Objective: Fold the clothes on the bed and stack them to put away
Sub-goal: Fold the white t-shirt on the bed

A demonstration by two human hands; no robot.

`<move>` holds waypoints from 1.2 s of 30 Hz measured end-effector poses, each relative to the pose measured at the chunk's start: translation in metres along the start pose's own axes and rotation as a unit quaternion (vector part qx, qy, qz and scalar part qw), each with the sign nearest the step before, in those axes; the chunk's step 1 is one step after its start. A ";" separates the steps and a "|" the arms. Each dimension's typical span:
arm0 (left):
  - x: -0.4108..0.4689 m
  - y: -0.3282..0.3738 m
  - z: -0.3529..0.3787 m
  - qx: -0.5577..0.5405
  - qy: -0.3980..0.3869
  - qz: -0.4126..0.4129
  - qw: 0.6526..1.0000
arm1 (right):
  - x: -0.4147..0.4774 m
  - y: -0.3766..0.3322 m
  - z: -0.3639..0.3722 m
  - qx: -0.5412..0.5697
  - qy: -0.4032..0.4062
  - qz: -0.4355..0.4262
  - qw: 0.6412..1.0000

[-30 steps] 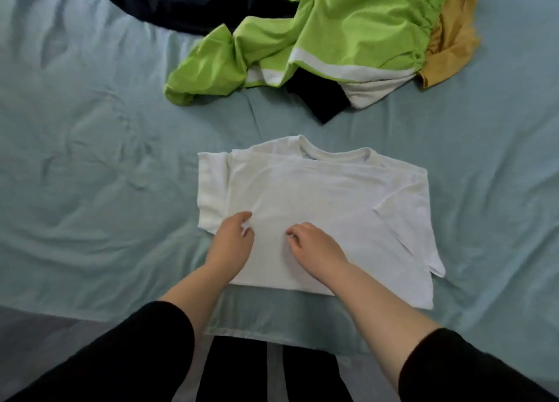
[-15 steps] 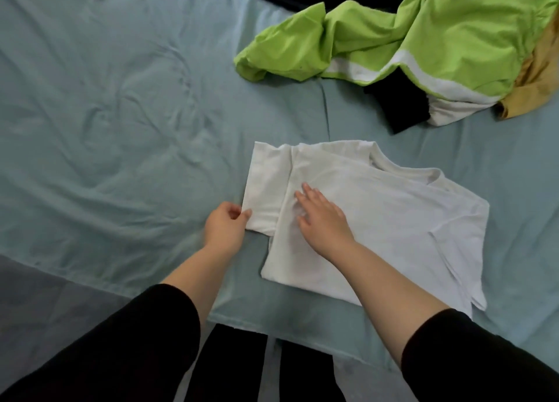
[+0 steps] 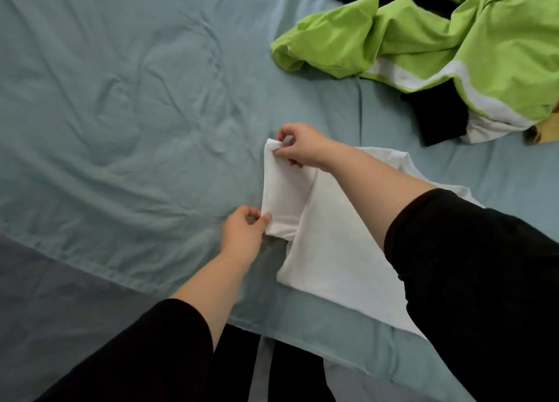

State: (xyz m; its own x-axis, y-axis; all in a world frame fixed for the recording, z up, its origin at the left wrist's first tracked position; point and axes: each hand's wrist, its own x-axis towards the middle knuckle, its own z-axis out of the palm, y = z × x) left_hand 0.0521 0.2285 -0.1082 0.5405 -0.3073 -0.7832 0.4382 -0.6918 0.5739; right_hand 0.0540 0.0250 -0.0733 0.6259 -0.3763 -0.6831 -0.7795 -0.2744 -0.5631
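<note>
White T-shirt (image 3: 326,244), no writing visible, lies lengthwise away from the hands; left hand (image 3: 242,235) and right hand (image 3: 302,147) pinch its sleeve's (image 3: 284,195) corners.

Soft, even daylight, faint shadows in the sheet (image 3: 127,105) creases; slightly soft focus, wide-angle bending at edges

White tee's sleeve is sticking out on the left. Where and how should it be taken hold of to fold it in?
Grip the white T-shirt's sleeve at its two outer corners, coming from the left. Its free edge faces that way and lies flat on the bed sheet. The left hand pinches the near corner and the right hand the far one, so it should swing inward evenly.
</note>
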 end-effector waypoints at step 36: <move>-0.020 0.024 0.073 0.266 0.015 0.111 0.957 | -0.083 0.096 0.016 0.363 0.017 0.158 0.918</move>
State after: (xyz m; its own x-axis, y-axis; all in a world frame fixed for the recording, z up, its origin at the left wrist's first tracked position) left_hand -0.0008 0.1705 -0.0963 0.6016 -0.4714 -0.6449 -0.1129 -0.8494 0.5156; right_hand -0.0724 0.0444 -0.0780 0.3604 -0.3660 -0.8580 -0.6929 0.5107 -0.5089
